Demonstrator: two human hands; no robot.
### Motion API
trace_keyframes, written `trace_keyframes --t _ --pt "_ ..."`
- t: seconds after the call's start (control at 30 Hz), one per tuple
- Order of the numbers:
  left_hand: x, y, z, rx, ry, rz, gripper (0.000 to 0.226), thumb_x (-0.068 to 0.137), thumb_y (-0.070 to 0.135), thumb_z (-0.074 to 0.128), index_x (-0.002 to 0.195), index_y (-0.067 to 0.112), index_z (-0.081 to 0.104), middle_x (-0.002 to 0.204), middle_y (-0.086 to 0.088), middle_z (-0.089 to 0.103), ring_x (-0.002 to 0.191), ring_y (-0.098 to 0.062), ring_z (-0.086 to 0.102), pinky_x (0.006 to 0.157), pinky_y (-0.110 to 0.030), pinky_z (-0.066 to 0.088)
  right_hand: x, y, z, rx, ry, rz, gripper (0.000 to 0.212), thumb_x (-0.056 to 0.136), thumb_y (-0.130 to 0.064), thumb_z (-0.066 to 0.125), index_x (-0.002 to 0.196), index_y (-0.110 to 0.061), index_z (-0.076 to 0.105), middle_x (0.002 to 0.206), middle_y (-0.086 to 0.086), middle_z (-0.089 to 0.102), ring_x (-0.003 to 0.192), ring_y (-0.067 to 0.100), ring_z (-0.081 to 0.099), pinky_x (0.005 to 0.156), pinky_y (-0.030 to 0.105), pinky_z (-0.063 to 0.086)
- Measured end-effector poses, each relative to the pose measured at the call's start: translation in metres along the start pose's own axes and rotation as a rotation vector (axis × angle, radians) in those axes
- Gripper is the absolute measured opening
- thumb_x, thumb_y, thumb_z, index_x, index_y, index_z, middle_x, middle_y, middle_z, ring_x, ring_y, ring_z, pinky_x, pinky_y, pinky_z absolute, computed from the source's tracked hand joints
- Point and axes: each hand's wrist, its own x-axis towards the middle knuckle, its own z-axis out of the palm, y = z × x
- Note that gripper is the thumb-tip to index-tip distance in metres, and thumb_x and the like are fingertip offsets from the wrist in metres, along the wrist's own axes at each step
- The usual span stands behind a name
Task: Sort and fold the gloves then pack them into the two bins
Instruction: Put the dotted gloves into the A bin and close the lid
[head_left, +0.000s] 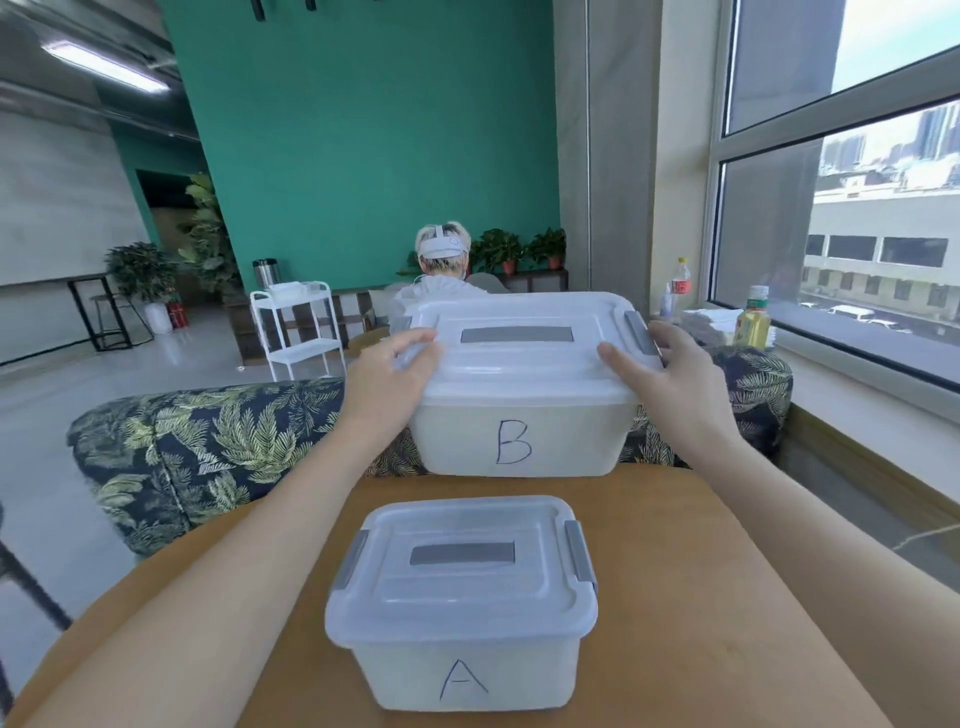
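Two translucent white bins with lids on stand on a round wooden table (701, 597). The smaller bin marked A (462, 603) is nearest me, its grey latches down. The larger bin marked B (519, 400) is at the table's far edge. My left hand (387, 382) grips the left side of bin B's lid, thumb on top. My right hand (670, 374) grips the right side of that lid, by the grey latch (640, 332). No gloves are in view.
A sofa (208, 457) with a leaf print runs behind the table. A person sits beyond it, facing away. Bottles (752, 319) stand on the window ledge at right. A white cart (298, 332) is at the back left.
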Motion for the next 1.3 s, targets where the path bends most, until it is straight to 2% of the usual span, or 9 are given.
trace_keyframes --t 0.17,0.27,0.63,0.8,0.87,1.0,1.13,1.2,1.3 --pt "-0.047 -0.018 -0.046 0.028 0.025 -0.059 0.027 0.098 0.040 0.066 0.121 0.028 0.073 0.136 0.009 0.063 0.134 -0.012 0.051 0.104 -0.027 0.036 -0.046 -0.013 0.019 -0.013 -0.128 0.010 0.076 0.087 -0.058 0.071 0.149 -0.022 0.048 0.139 0.004 0.061 0.120 0.019 0.057 0.088 0.029 0.038" --pt "-0.069 -0.033 -0.060 0.043 0.014 -0.093 0.027 0.098 0.041 0.066 0.121 0.029 0.073 0.134 0.009 0.065 0.130 -0.012 0.055 0.110 -0.035 0.041 -0.067 -0.013 0.026 -0.032 -0.157 0.018 0.078 0.086 -0.062 0.070 0.149 -0.022 0.048 0.143 0.003 0.059 0.128 0.024 0.056 0.095 0.035 0.045" --pt "-0.098 -0.050 -0.074 0.113 -0.090 -0.168 0.016 0.097 0.048 0.064 0.110 0.041 0.070 0.141 0.008 0.061 0.135 -0.014 0.050 0.100 -0.027 0.034 -0.105 -0.004 0.038 -0.075 -0.218 0.068 0.077 0.089 -0.063 0.066 0.149 -0.019 0.047 0.146 0.008 0.055 0.132 0.028 0.052 0.090 0.032 0.037" --pt "-0.098 -0.050 -0.075 0.109 -0.130 -0.155 0.042 0.097 0.059 0.058 0.129 0.034 0.068 0.147 0.010 0.056 0.140 -0.013 0.047 0.109 -0.029 0.034 -0.117 -0.003 0.034 -0.028 -0.248 0.058 0.073 0.094 -0.064 0.055 0.154 -0.025 0.039 0.132 0.005 0.059 0.114 0.021 0.052 0.091 0.033 0.035" --pt "-0.106 -0.053 -0.074 0.134 -0.095 -0.091 0.058 0.098 0.064 0.051 0.145 0.030 0.056 0.153 0.011 0.050 0.144 -0.011 0.042 0.116 -0.034 0.032 -0.131 0.007 0.029 0.024 -0.257 0.050 0.074 0.093 -0.067 0.054 0.154 -0.029 0.036 0.125 -0.003 0.060 0.114 0.017 0.054 0.091 0.033 0.038" --pt "-0.165 -0.082 -0.060 0.034 0.086 -0.053 0.093 0.087 0.068 0.061 0.161 0.031 0.020 0.163 0.013 0.025 0.149 -0.008 0.025 0.121 -0.036 0.026 -0.173 0.055 0.030 0.020 -0.313 0.050 0.094 0.073 -0.087 0.058 0.150 -0.035 0.041 0.146 -0.012 0.052 0.134 0.009 0.049 0.108 0.038 0.042" --pt "-0.230 -0.123 -0.025 -0.086 0.094 -0.240 0.131 0.066 0.078 0.075 0.162 0.030 0.001 0.167 0.013 0.007 0.154 -0.014 0.016 0.125 -0.044 0.022 -0.207 0.098 0.046 -0.084 -0.373 0.002 0.086 0.073 -0.088 0.058 0.144 -0.042 0.045 0.153 -0.019 0.042 0.139 0.006 0.043 0.109 0.041 0.045" --pt "-0.240 -0.134 -0.014 -0.103 0.092 -0.275 0.121 0.068 0.069 0.076 0.162 0.030 0.011 0.166 0.011 0.017 0.153 -0.011 0.019 0.123 -0.035 0.022 -0.211 0.105 0.054 -0.089 -0.325 -0.006 0.090 0.074 -0.081 0.062 0.148 -0.032 0.049 0.159 -0.015 0.037 0.136 0.004 0.046 0.108 0.040 0.048" --pt "-0.239 -0.143 -0.003 -0.095 0.075 -0.209 0.087 0.078 0.062 0.075 0.153 0.040 0.037 0.155 0.018 0.041 0.144 -0.002 0.035 0.117 -0.035 0.033 -0.210 0.108 0.063 -0.018 -0.272 0.024 0.084 0.074 -0.065 0.071 0.145 -0.023 0.055 0.159 -0.013 0.039 0.111 -0.018 0.054 0.099 0.029 0.051"
